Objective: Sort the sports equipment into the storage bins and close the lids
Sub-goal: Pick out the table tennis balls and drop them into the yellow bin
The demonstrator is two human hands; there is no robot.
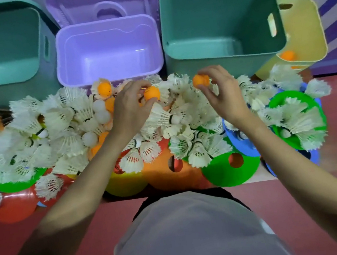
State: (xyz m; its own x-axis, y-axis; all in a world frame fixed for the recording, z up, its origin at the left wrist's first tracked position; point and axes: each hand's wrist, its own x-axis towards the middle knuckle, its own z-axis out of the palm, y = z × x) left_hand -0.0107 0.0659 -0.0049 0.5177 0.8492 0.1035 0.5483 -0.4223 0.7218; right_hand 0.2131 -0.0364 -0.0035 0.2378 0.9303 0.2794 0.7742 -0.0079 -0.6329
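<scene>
A pile of white feather shuttlecocks (pixel 68 130) mixed with orange and white ping-pong balls covers coloured disc cones on the floor. My left hand (pixel 129 109) pinches an orange ball (pixel 151 93) at the pile's far edge. My right hand (pixel 222 94) pinches another orange ball (pixel 200 81), lifted slightly above the shuttlecocks. Behind the pile stand open bins: a teal bin (pixel 2 87) at left, a purple bin (pixel 110 74) in the middle, a teal bin (pixel 224 54) at right and a yellow bin (pixel 301 24) at far right holding an orange ball (pixel 287 56).
A purple lid (pixel 99 3) leans behind the purple bin. Green (pixel 231 170), orange (pixel 166 176), red (pixel 14 206), yellow and blue (pixel 241 146) disc cones lie under and in front of the shuttlecocks. Another orange ball (pixel 104 89) sits by the purple bin. Red floor surrounds me.
</scene>
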